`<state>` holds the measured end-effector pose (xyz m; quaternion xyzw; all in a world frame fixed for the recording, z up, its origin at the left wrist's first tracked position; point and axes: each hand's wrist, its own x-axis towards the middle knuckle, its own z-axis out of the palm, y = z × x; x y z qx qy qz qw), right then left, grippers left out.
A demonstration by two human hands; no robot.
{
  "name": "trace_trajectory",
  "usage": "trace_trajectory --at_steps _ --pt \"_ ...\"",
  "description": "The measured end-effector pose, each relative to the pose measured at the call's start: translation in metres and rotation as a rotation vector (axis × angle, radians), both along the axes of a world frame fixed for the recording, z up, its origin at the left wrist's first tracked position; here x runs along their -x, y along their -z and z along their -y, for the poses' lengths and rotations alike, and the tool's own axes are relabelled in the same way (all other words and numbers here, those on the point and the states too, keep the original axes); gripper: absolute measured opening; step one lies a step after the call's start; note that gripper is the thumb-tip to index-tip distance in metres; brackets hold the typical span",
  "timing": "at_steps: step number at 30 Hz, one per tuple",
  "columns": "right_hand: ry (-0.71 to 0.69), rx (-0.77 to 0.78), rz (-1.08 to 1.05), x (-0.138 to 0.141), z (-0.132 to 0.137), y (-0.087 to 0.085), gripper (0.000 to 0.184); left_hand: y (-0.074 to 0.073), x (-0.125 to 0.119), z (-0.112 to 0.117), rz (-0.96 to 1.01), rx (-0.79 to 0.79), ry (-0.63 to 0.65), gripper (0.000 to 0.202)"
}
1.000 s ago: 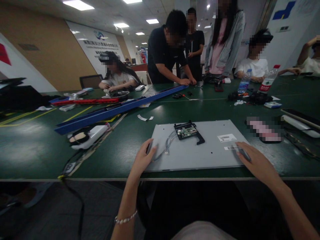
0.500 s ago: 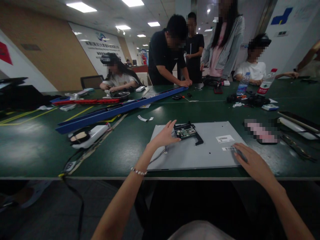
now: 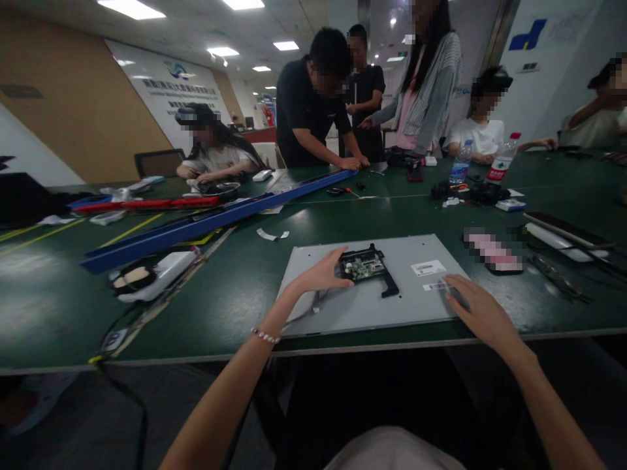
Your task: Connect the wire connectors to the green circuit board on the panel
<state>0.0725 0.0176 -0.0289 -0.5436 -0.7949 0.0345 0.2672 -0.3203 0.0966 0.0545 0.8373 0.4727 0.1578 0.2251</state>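
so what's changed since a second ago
The left hand moved forward and right from the left edge of the panel to the left side of the board, apparently holding it. The board slid slightly right and nearer the person. The right hand stayed at the panel's right edge.

Panel point(image 3: 353, 314): looks like painted sheet metal, smooth, matt to satin. Bracket point(image 3: 390, 286) on it: black plastic, matt. Circuit board point(image 3: 361, 269) in bracket: too small to judge finish. Label point(image 3: 428, 267): paper or film, can't tell; smooth. Desk point(image 3: 206, 326): smooth, semi-gloss, hazy reflections. Blue rail point(image 3: 220, 222): smooth, low sheen; plastic or coated metal, can't tell. Red-capped bottle point(image 3: 503, 158): clear glossy plastic. Curled strip point(image 3: 267, 235): looks like paper, matt. Bracelet point(image 3: 265, 335): pearly beads, shiny. Striped shirt point(image 3: 443, 91): soft cloth, matt.
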Motion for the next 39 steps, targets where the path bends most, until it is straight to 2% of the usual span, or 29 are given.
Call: trace_trajectory --at_steps 5,11,23,39 --pt "0.009 -0.009 -0.007 0.002 0.002 -0.004 0.043 0.000 -0.013 0.016 0.031 0.046 0.052 0.099" --pt "0.028 -0.004 -0.013 0.002 0.002 -0.004 0.046 0.006 -0.021 0.022 0.053 0.060 0.065 0.098" --pt "0.021 -0.009 -0.002 0.001 0.002 -0.003 0.047 0.019 -0.017 0.024 -0.023 0.060 0.067 0.102" --pt "0.024 0.004 0.006 -0.002 0.000 0.004 0.045 0.019 -0.017 0.026 0.003 0.039 0.056 0.104"
